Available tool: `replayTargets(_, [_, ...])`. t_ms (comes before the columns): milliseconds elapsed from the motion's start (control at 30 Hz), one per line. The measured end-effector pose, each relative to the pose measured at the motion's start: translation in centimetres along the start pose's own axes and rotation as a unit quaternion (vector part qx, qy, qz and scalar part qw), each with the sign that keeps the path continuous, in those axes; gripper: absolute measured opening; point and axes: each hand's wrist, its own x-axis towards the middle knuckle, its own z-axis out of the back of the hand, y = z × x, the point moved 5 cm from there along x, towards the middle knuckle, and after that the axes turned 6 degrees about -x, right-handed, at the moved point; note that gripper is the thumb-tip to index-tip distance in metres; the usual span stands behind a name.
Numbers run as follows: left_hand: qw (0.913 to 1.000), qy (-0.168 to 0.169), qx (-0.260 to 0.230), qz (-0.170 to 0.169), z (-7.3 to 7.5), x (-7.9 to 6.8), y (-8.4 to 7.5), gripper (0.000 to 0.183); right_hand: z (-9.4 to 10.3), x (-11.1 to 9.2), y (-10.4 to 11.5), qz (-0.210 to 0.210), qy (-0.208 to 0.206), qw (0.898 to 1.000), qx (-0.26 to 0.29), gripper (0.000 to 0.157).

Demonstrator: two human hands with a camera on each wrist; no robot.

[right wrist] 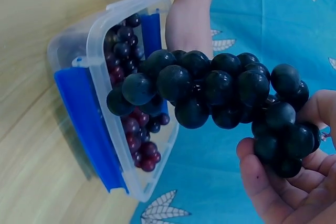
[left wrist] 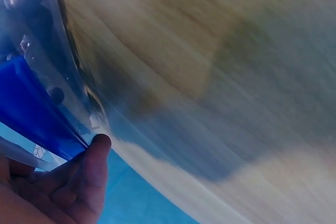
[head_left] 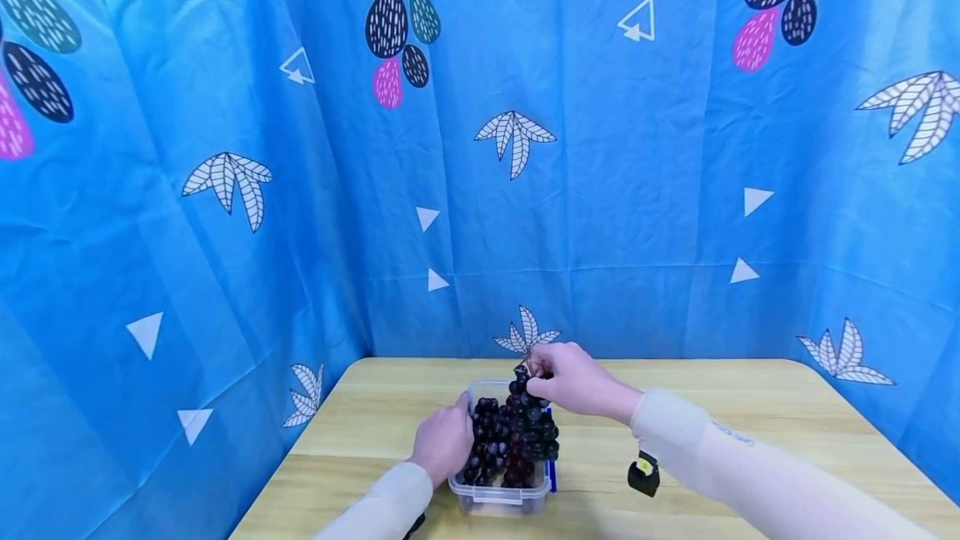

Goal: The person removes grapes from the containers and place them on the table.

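A bunch of dark grapes (right wrist: 215,85) hangs from my right hand (head_left: 573,377), which pinches it near its stem end. In the right wrist view its fingers (right wrist: 261,182) curl round the top of the bunch. Below stands a clear plastic container (head_left: 501,497) with blue side flaps (right wrist: 86,124), holding more grapes (head_left: 487,440), some dark and some reddish. My left hand (head_left: 444,440) grips the left side of the container. In the left wrist view its fingertips (left wrist: 101,142) lie by the container's corner, beside a blue flap (left wrist: 37,108). The raised bunch hides part of the container's right side.
The container stands on a light wood-grain table (head_left: 375,415), towards its front edge. A blue patterned curtain (head_left: 622,190) hangs behind the table and along both sides. A small black device (head_left: 643,475) is fixed at my right wrist.
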Motion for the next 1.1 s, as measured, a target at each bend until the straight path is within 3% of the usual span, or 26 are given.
replayTargets(233, [1.0,-0.006,0.006,-0.001,-0.1,-0.1,0.2,0.045,0.1,0.2,-2.0,-0.028,0.003,0.999,0.02,0.011])
replayTargets(600, [0.9998,0.014,-0.01,0.006,-0.2,0.4,0.2,0.046,1.0,1.4,-3.8,-0.046,-0.006,0.999,0.025,0.011])
replayTargets(1100, [0.9994,0.024,-0.024,0.008,0.2,0.4,-0.5,0.046,1.5,0.8,-6.0,-0.075,0.001,0.997,0.021,0.011])
